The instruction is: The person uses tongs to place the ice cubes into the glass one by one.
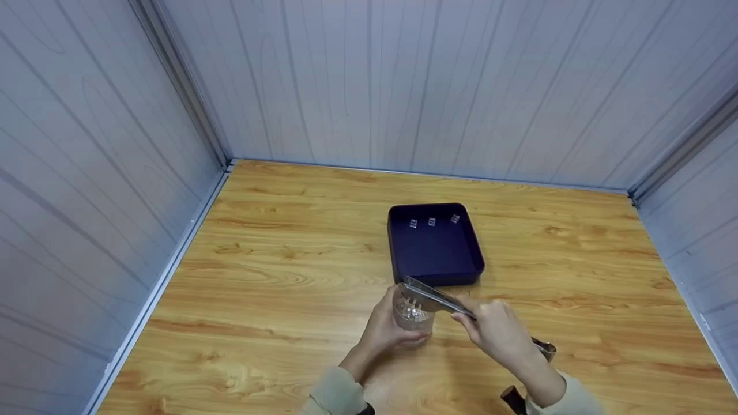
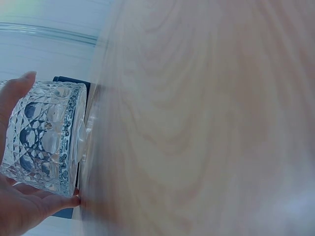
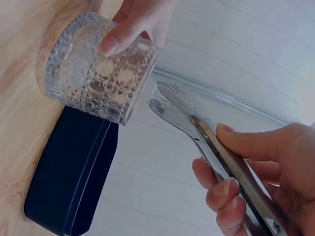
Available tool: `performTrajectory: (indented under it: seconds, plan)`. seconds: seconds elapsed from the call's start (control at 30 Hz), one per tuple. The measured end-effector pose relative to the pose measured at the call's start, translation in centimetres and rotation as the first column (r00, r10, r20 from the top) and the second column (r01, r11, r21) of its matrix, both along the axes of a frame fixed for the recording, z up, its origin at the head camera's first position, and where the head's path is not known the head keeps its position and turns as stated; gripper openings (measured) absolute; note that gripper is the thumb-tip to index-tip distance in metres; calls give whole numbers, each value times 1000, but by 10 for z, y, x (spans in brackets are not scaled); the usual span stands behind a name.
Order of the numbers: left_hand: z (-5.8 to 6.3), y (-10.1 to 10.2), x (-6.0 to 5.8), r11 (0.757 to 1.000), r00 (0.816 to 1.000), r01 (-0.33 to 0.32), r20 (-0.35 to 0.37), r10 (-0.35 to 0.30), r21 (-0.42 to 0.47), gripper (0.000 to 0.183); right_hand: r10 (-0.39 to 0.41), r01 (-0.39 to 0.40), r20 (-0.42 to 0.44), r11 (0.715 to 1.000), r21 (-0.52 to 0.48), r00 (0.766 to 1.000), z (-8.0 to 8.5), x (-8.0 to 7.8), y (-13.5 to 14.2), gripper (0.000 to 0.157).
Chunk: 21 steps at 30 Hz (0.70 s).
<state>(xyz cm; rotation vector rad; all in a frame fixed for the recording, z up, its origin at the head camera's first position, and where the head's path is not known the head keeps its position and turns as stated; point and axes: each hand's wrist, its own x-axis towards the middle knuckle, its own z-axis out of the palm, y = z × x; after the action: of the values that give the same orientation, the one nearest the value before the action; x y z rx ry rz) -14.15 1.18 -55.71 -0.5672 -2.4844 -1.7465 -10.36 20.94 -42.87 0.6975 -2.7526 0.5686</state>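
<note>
A clear cut-glass tumbler [image 2: 47, 137] with a diamond pattern is gripped around its side by my left hand [image 1: 392, 328]. In the head view, small clear pieces [image 1: 412, 311] show inside the tumbler. My right hand [image 1: 499, 334] holds metal tongs [image 3: 216, 152], thumb on one arm and fingers around the other. The tongs' tips stand just above the tumbler's rim, close to each other; I cannot tell whether anything is between them. Just beyond the tumbler is a dark blue square tray [image 1: 479, 262], with three small clear cubes [image 1: 432, 221] along its far side.
The wood-grain tabletop [image 1: 277, 276] runs back to a pale panelled wall [image 1: 369, 86], with more panels on the left and right. A dark cylindrical thing [image 1: 512, 397] shows beside the right sleeve [image 1: 568, 397].
</note>
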Motion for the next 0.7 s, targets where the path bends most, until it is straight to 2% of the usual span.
performTrajectory:
  seconds: [0.23, 0.43, 0.7]
  plan:
    - [0, 0, -1, 1000, 999, -9, -48, 8, -15, 86, -3, 2, 40, 1000, 15, 999, -1, 5, -2, 14]
    - [0, 0, 0, 1000, 999, -7, -51, 6, -12, 84, 9, -10, 28, 1000, 28, 1000, -3, 7, -1, 15]
    - [-1, 0, -1, 1000, 999, 0, -48, 1, 6, 85, 5, -4, 17, 1000, -17, 1000, -1, 4, 0, 18]
